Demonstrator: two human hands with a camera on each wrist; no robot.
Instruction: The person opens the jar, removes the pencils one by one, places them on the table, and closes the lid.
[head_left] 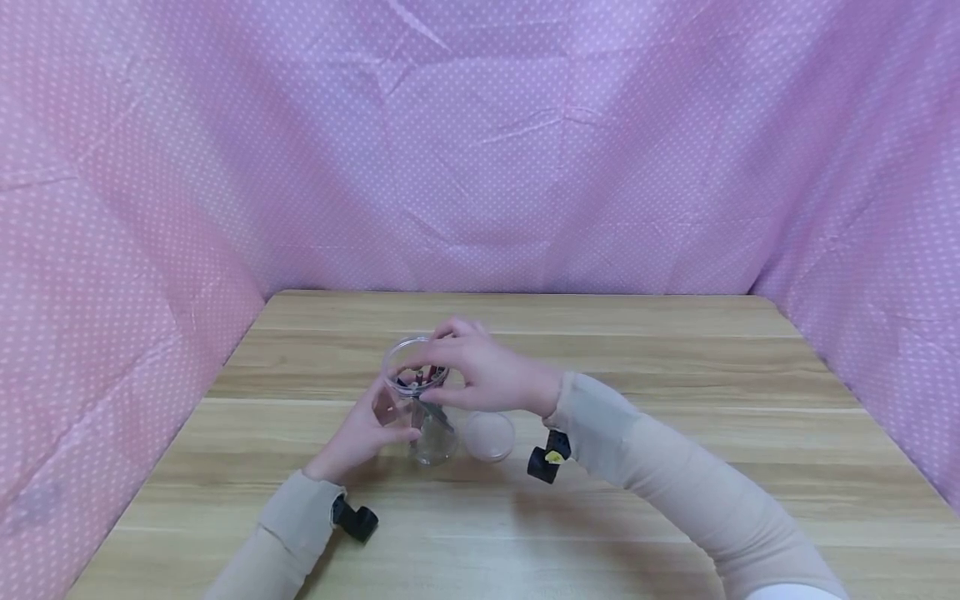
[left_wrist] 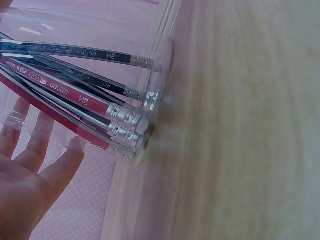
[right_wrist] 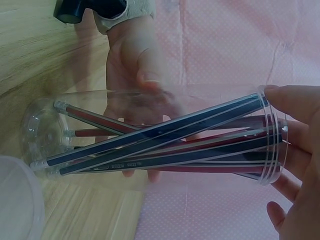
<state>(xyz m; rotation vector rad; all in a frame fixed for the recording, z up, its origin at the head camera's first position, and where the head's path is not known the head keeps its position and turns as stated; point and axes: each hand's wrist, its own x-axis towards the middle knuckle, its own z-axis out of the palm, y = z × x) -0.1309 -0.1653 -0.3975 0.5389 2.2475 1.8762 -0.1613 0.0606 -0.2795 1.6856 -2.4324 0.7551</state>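
A tall clear plastic jar (head_left: 435,443) stands on the table, its round mouth facing up. Dark and red pencils (right_wrist: 155,140) lean crosswise inside it, their eraser ends (left_wrist: 135,127) down at the base. My left hand (head_left: 362,435) holds the jar's side from the left, thumb toward me. From the right my right hand (head_left: 487,367) grips the jar around its mouth, fingers spanning the rim (right_wrist: 274,145). Whether any fingertip touches the pencil tops cannot be told. A round clear lid (head_left: 489,437) lies on the table just right of the jar.
Pale wood-grain table (head_left: 637,350) extends around the jar. A pink dotted curtain (head_left: 480,167) hangs behind it and along both sides. Each wrist carries a small black camera mount (head_left: 550,457) on a beige sleeve.
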